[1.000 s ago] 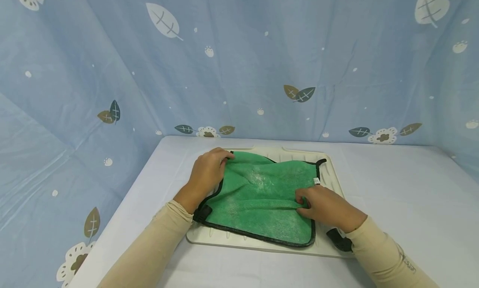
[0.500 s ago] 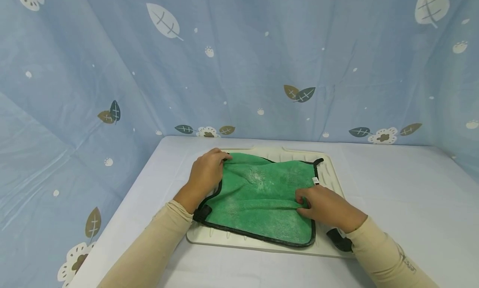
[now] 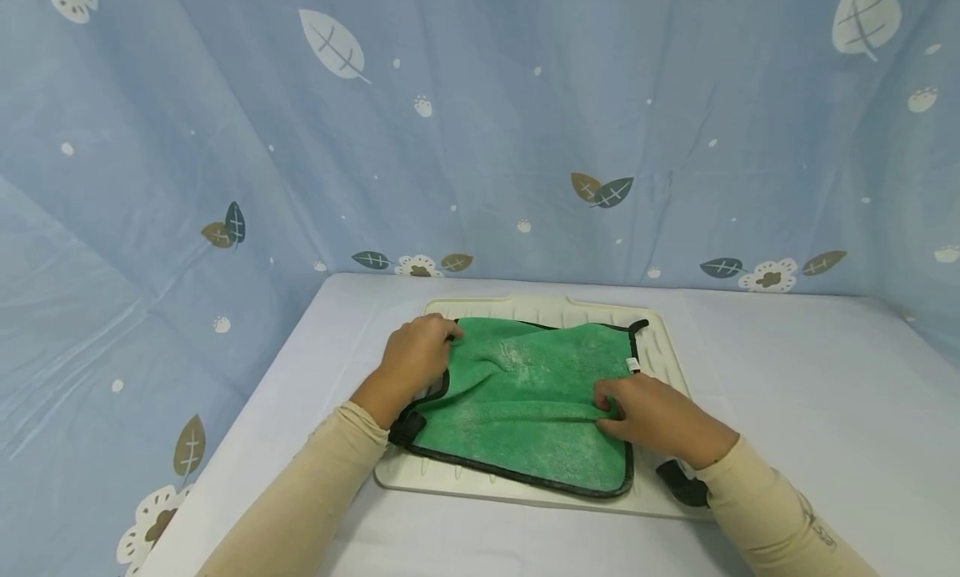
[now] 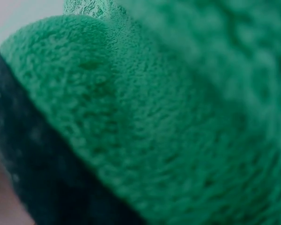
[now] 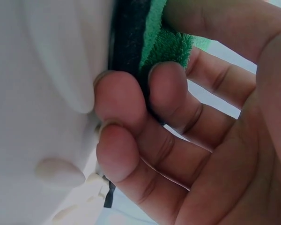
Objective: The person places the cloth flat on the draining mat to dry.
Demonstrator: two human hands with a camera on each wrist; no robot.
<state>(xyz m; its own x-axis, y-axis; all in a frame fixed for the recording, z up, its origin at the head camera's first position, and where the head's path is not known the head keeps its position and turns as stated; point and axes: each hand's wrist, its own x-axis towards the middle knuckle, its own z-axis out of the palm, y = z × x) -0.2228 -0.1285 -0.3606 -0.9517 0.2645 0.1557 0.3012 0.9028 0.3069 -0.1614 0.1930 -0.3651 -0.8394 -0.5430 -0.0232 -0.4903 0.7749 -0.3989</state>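
A green plush towel (image 3: pixel 525 373) with black edging and pale dusty patches is spread over a cream ribbed tray (image 3: pixel 662 356). My left hand (image 3: pixel 415 356) pinches the towel's far left corner, and the left edge buckles in below it. Close up in the left wrist view, the green pile (image 4: pixel 178 136) and black edging (image 4: pixel 51 159) fill the picture. At the right edge, my right hand (image 3: pixel 654 417) pinches a fold of cloth between thumb and fingers. The right wrist view shows that hand's curled fingers (image 5: pixel 119 152) beside the edging, low over the tray's ribs.
The tray lies on a white-covered table (image 3: pixel 795 393). Blue leaf-patterned curtains (image 3: pixel 480 127) hang behind the table and along its sides. A black wrist strap (image 3: pixel 682 483) shows under my right wrist, another black piece (image 3: pixel 407 428) under the left.
My left hand has drawn the towel's far left corner a little toward me, baring more of the tray's far edge and deepening the folds. The right hand has stayed nearly still.
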